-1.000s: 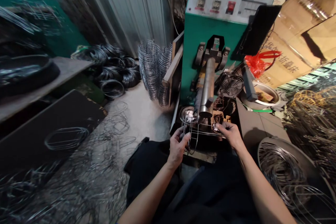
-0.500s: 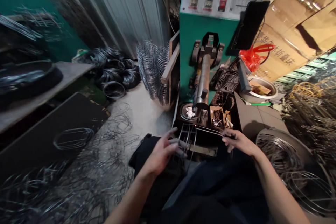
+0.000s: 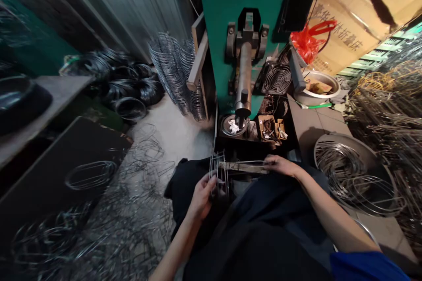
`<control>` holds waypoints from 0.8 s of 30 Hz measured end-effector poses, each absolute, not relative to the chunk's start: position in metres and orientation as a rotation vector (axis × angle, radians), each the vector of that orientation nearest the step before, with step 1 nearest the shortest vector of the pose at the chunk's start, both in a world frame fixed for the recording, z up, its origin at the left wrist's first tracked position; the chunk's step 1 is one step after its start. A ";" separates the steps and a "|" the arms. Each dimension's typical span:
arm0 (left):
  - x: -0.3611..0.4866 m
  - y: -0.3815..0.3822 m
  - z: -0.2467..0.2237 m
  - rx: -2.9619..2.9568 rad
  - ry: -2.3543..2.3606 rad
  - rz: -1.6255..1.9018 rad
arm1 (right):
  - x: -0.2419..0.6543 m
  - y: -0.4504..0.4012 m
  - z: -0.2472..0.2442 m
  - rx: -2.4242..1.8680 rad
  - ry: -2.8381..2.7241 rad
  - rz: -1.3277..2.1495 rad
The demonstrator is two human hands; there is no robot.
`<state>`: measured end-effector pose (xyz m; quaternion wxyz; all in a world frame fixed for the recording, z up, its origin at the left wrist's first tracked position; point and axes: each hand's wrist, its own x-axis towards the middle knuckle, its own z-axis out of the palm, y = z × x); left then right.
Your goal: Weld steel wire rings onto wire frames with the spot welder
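A small frame of bent metal wire [image 3: 225,171] is upright over my lap. My left hand [image 3: 203,195] is closed around its lower near side, fingers partly hidden by the wires. A thin straight wire [image 3: 249,162] extends from the frame toward the right. My right hand [image 3: 280,165] pinches its far end between the fingertips. Just beyond my hands, the round metal arm [image 3: 244,74] of a green machine [image 3: 211,13] points toward me, apart from the frame.
Under the arm are a round dish [image 3: 227,128] with white scraps and small cardboard boxes [image 3: 266,128]. A basin of wire rings [image 3: 372,158] stands right. Stacked wire rings [image 3: 171,74] stand beyond a wooden board [image 3: 198,63]. Loose wire [image 3: 132,210] litters the floor at left.
My left hand, earlier with fingers spread beside the wire frame, is now closed on it. Frame and right hand have shifted left in view. The camera has tilted down.
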<state>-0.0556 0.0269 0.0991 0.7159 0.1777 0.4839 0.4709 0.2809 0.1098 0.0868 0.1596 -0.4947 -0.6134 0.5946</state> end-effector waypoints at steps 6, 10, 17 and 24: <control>-0.032 0.090 0.120 0.527 1.015 1.264 | 0.276 0.154 0.117 -1.247 -1.500 1.337; -0.017 0.111 0.133 0.564 0.957 1.306 | 0.271 0.174 0.120 -1.207 -1.266 1.252; -0.004 0.115 0.133 0.623 0.951 1.335 | 0.268 0.191 0.115 -1.277 -1.254 1.197; -0.001 0.115 0.128 0.574 0.968 1.330 | 0.274 0.195 0.107 -1.320 -1.271 1.285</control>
